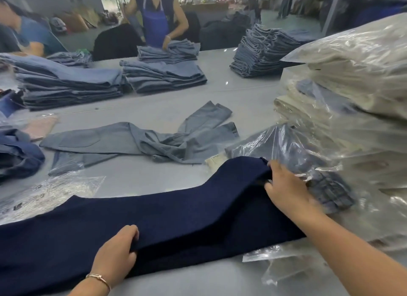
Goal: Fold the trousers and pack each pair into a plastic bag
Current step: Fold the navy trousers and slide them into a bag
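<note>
Far left, stacks of folded blue trousers (pixel 72 84) stand on the counter (pixel 154 110); near left, flat empty plastic bags (pixel 50 192) lie beside the work; the dark navy trousers (pixel 176 218) lie stretched lengthwise across the near counter, left to right, not yet folded short; the left hand (pixel 119 249) has its fingers curled over the near edge of the cloth at mid-length, its grip clenched on the fabric; beyond, a grey-blue pair (pixel 143 141) lies spread and rumpled; the right hand (pixel 286 190) holds the right end of the navy pair, fingers gathered on the cloth, so both grips are grasping the trousers; far right, a tall pile of bagged garments (pixel 352 97) stands just beside that hand. Judgement: the cloth looks soft, limp and fairly light, likely to sag wherever unsupported; best taken at the ends and along the edges, both layers pinched together; the bags appear thin and slippery, so the folded pair should be held flat while sliding in.
</note>
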`<state>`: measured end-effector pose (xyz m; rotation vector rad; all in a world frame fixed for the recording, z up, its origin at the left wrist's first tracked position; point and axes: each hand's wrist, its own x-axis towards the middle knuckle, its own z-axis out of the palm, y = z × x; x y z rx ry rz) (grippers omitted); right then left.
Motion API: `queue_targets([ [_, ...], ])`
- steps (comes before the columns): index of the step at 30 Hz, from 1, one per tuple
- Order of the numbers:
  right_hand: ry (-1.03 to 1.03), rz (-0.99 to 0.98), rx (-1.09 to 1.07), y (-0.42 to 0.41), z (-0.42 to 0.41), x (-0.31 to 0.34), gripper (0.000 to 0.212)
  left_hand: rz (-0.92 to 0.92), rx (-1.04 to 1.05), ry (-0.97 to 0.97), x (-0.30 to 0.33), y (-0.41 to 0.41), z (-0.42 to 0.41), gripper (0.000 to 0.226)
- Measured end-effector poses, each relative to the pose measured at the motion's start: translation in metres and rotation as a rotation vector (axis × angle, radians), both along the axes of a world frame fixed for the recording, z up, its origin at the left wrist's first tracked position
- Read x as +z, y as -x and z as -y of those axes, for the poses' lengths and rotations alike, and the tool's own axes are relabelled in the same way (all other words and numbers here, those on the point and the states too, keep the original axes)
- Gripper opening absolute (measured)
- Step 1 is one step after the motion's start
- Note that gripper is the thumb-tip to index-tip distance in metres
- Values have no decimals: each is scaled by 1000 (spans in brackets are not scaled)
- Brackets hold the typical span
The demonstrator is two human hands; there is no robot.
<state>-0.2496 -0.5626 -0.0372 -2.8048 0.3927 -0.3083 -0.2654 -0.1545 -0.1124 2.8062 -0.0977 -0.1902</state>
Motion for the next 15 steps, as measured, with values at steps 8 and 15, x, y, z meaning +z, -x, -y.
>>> queue_targets([
  [8,154,734,156,18,14,48,32,132,17,-3,12,-9,-7,32],
  [15,271,349,276,85,26,3,25,71,-102,14,4,-2,-26,36],
])
